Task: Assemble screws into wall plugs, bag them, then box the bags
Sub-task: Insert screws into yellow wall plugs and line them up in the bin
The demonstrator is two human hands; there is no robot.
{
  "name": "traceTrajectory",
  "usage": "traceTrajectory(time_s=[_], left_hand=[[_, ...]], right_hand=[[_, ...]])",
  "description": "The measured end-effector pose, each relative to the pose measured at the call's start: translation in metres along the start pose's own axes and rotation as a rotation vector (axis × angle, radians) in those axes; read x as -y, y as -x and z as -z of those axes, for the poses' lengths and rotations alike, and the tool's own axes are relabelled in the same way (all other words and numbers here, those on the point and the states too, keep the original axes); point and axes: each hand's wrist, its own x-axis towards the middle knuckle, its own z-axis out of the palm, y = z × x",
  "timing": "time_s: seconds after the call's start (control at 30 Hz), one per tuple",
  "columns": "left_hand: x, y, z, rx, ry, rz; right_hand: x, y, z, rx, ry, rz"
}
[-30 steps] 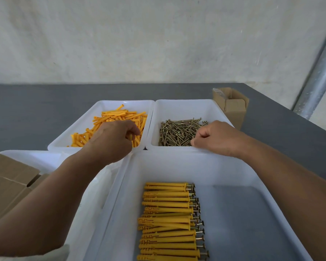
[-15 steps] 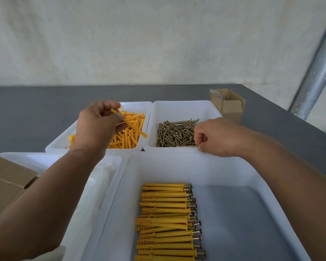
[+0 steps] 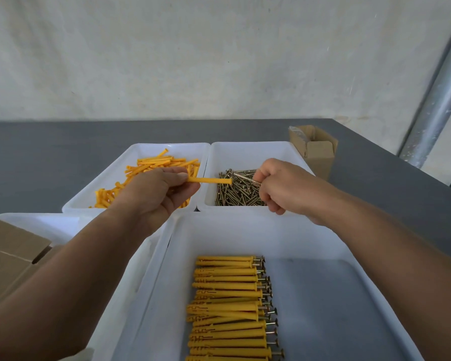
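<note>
Head view: cardboard box [image 3: 315, 149] (open) beside screw tray [image 3: 248, 147].

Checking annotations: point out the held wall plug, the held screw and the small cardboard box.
held wall plug [image 3: 210, 180], head view, middle of its shaft.
held screw [image 3: 245, 176], head view, exposed shank.
small cardboard box [image 3: 319, 164], head view, front wall.

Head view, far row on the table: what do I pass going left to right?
Tray of loose wall plugs → tray of screws → small open cardboard box → metal pole.
</note>
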Motion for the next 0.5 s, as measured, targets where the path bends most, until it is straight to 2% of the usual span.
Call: traceTrajectory(time_s=[0.13, 0.27, 0.37, 0.5], left_hand=[[0.001, 0.003, -0.003, 0.042, 0.074, 0.033], [0.003, 0.005, -0.004, 0.114, 0.030, 0.029], [0.005, 0.007, -0.003, 0.192, -0.148, 0.008], [0.008, 0.014, -0.004, 0.310, -0.547, -0.073]], right_hand=[[0.006, -0.004, -0.007, 0.059, -0.196, 0.012], [0.004, -0.003, -0.011, 0.041, -0.256, 0.076], [0.002, -0.004, -0.008, 0.003, -0.283, 0.071], [-0.002, -0.006, -0.004, -0.012, -0.318, 0.038]])
